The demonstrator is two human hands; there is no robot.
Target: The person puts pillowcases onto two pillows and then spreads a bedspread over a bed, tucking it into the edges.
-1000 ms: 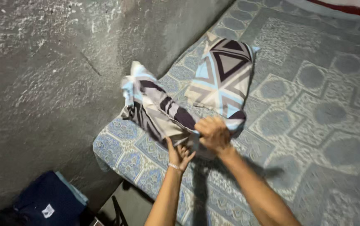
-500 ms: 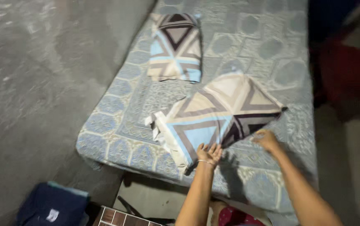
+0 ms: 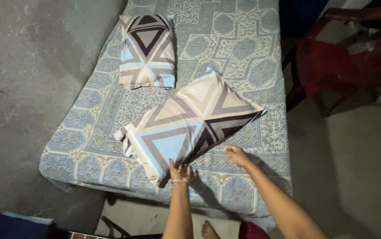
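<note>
A pillow point(image 3: 189, 122) in a cover of blue, beige and dark triangles is tilted up off the bed. My left hand point(image 3: 179, 171) presses flat against its lower edge from beneath, a thin bracelet on the wrist. My right hand point(image 3: 236, 155) hovers just right of that edge, fingers loosely curled, holding nothing. A second pillow point(image 3: 147, 51) with the same pattern lies flat further up the bed, near the wall.
The bed point(image 3: 88, 150) carries a blue patterned sheet. A rough grey wall point(image 3: 26, 88) runs along the left. A red plastic chair point(image 3: 350, 57) stands at the right. Dark blue cloth point(image 3: 9, 223) lies at bottom left. My foot point(image 3: 208, 230) is by the bed's end.
The crumpled cover has been pulled over the pillow and spread out. My right hand let go of it and moved right. The view swung right, showing the chair.
</note>
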